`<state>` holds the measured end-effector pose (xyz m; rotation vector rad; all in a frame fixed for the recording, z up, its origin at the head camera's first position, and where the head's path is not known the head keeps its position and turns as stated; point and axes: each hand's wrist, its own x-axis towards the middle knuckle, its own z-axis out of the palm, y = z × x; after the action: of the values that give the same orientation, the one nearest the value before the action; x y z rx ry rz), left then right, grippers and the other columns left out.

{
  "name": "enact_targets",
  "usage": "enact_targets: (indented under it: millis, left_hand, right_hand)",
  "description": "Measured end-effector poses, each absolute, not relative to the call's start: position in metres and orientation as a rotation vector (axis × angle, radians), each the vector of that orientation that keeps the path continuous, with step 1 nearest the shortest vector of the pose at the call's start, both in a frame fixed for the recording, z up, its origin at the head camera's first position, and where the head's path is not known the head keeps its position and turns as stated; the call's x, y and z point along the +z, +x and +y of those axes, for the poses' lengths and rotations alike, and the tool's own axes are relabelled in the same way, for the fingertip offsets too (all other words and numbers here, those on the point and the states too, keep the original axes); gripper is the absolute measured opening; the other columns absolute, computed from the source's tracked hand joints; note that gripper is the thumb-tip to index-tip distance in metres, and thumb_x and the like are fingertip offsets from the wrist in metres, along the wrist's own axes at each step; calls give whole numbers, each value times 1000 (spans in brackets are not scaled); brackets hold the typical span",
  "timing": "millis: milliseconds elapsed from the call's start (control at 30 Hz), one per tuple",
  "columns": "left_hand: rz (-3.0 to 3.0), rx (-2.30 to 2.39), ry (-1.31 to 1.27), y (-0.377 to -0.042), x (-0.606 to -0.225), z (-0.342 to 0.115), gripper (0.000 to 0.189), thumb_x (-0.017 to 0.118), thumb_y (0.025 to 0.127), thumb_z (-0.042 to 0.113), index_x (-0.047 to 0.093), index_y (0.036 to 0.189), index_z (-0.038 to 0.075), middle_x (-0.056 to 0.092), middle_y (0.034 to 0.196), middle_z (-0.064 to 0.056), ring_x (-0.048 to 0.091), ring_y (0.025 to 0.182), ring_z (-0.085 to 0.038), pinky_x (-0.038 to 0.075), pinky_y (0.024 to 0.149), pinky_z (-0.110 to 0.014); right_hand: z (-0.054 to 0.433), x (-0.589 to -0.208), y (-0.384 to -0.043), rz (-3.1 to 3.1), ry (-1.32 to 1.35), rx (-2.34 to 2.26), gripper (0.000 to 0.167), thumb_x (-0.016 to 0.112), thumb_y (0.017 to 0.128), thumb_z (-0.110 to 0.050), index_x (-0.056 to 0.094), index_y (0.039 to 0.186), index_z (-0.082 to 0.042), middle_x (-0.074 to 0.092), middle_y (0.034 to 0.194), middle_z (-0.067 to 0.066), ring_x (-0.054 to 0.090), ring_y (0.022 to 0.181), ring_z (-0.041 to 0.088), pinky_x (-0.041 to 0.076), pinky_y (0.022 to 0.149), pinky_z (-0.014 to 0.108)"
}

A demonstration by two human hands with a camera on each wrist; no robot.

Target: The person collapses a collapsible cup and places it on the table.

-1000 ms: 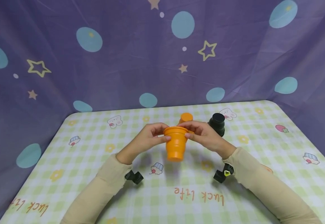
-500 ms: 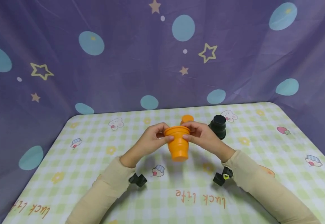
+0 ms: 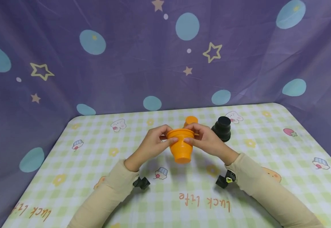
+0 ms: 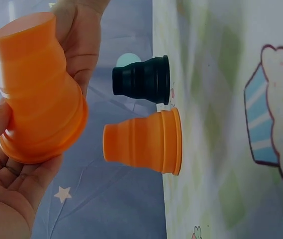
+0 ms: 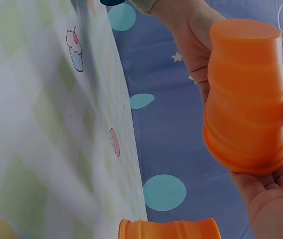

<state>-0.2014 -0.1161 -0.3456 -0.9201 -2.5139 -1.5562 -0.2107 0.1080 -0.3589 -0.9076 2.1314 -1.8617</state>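
Note:
An orange ribbed cup (image 3: 182, 152) is held above the table between both hands, its wider rim up and its narrow base low toward me in the head view. My left hand (image 3: 154, 141) grips the left side of the rim, thumb on the outer wall. On the opposite side my right hand (image 3: 208, 141) grips the same rim, its thumb also on the wall. The cup's inside is hidden. Behind it a second orange cup (image 4: 141, 142) stands upside down on the table. A black-looking ribbed cup (image 3: 222, 129), also upside down, stands to its right.
A green-and-white checked cloth (image 3: 97, 158) with printed pictures covers the table. Behind the table's far edge hangs a purple curtain (image 3: 120, 76). Small black devices sit at both wrists, the left device (image 3: 141, 183) and the right device (image 3: 225, 180).
The held cup's base has swung slightly right. Both thumbs have slid inward over its front wall. The two cups on the table stay where they were.

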Motion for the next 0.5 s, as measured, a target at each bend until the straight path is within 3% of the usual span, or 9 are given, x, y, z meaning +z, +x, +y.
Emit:
enact_targets:
  millis: [333, 500]
  left_hand:
    - [-2482, -1455, -943, -203, -349, -116, 12, 69, 87, 14, 63, 92, 5, 64, 84, -3, 59, 71, -11, 55, 72, -25]
    - [-2437, -1346, -938, -203, -349, -116, 17, 70, 86, 15, 67, 98, 4, 69, 91, -5, 63, 75, -10, 55, 72, -24]
  right_hand:
    - [106, -360, -210, 2221, -905, -1858, 23, 64, 90, -9, 58, 109, 3, 64, 98, 15, 64, 75, 17, 56, 69, 29]
    - [104, -363, -209, 2284, -902, -1893, 22, 65, 89, -7, 61, 109, 2, 64, 100, 15, 64, 79, 18, 56, 73, 29]
